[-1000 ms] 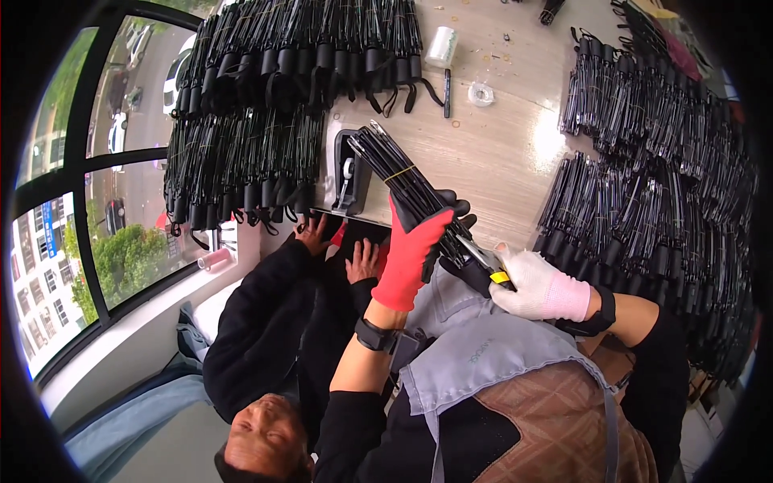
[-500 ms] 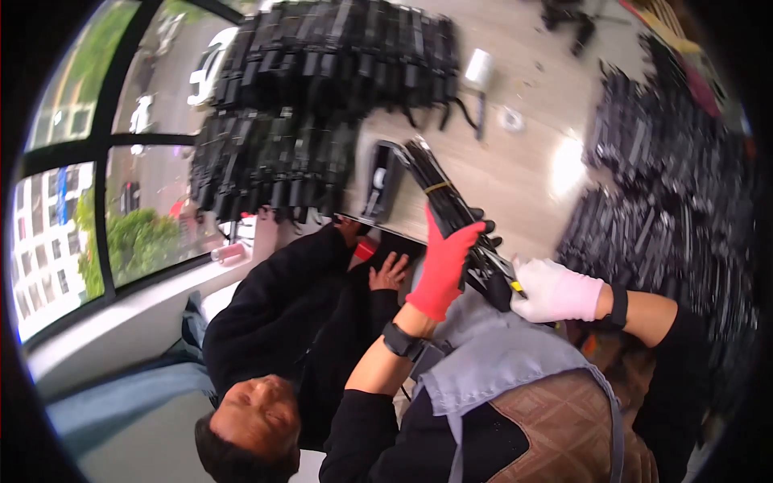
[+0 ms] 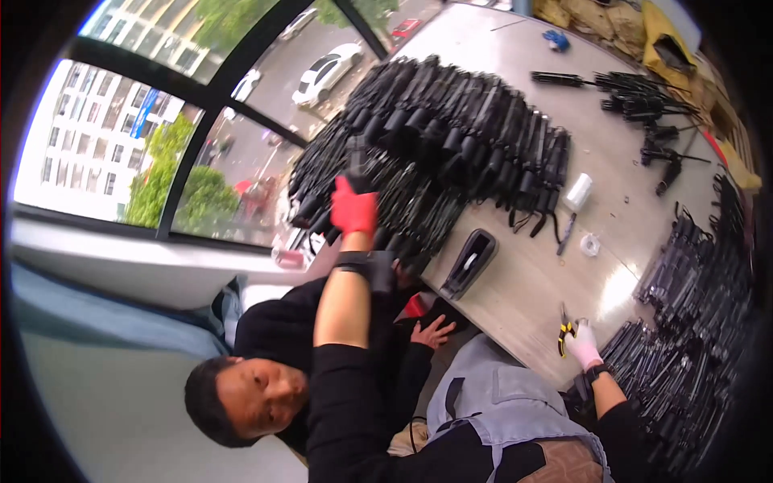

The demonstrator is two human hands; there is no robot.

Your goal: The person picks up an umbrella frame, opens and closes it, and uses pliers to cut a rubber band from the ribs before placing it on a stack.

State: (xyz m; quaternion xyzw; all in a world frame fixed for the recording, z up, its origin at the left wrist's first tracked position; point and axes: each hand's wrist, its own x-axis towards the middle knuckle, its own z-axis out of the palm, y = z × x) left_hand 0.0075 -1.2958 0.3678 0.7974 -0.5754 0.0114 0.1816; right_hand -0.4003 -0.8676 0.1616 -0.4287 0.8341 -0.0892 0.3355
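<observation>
My left hand (image 3: 353, 211), in a red glove, reaches out over the pile of black folded umbrella frames (image 3: 451, 121) on the window side. Its fingers are closed round a blurred black umbrella frame (image 3: 355, 161). Low over the table's near right edge, my right hand (image 3: 581, 344) in a white and pink glove grips pliers (image 3: 564, 334) with yellow and black handles, jaws pointing away from me. A second heap of umbrella frames (image 3: 676, 362) lies to the right of that hand.
Another person (image 3: 274, 386) sits close at my left, one hand (image 3: 433, 332) by the table edge. On the table (image 3: 523, 290) are a long black holder (image 3: 471, 264), a white cylinder (image 3: 578, 191), a small white roll (image 3: 589, 245) and several loose frames (image 3: 644, 101) farther off.
My left hand has swung from in front of me to the left-hand pile with the frame. My right hand has drawn the pliers away from it, to the right. The view has shifted too.
</observation>
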